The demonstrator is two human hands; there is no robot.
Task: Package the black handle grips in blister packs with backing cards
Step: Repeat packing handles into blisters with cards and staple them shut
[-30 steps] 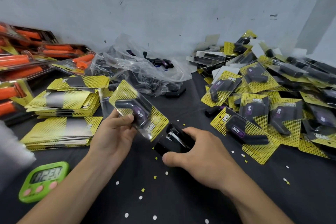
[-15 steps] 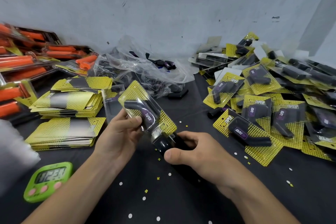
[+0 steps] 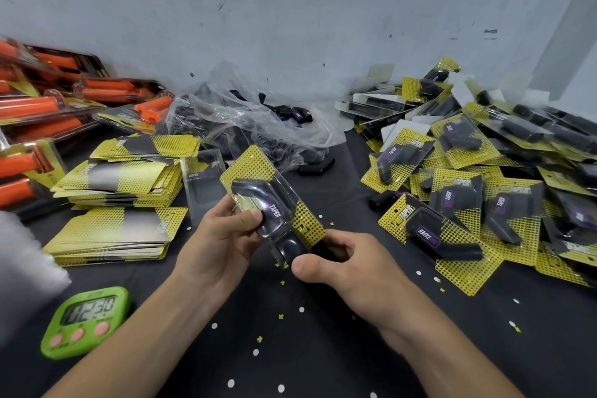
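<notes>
Both hands meet over the dark desk (image 3: 181, 294). The left hand (image 3: 223, 242) pinches a blister pack (image 3: 255, 168) by its edge, the black handle grip (image 3: 258, 200) sealed under clear plastic on a yellow card. The right hand (image 3: 352, 268) curls round a black tool (image 3: 292, 250) touching the pack's lower end. A heap of finished packs (image 3: 484, 187) covers the right side, stacked backing cards (image 3: 122, 171) lie left, a clear bag (image 3: 258, 119) sits behind, and a green timer (image 3: 87, 321) rests near the left forearm.

- black handle grip (image 3: 255, 199): elbow-bent, with a purple "TAPER" label, sealed under the clear blister (image 3: 274, 191), labelled end beneath the thumb of the left hand (image 3: 219, 242).
- backing card (image 3: 250, 166): yellow-dotted, tilted, reaching up beyond that pinch.
</notes>
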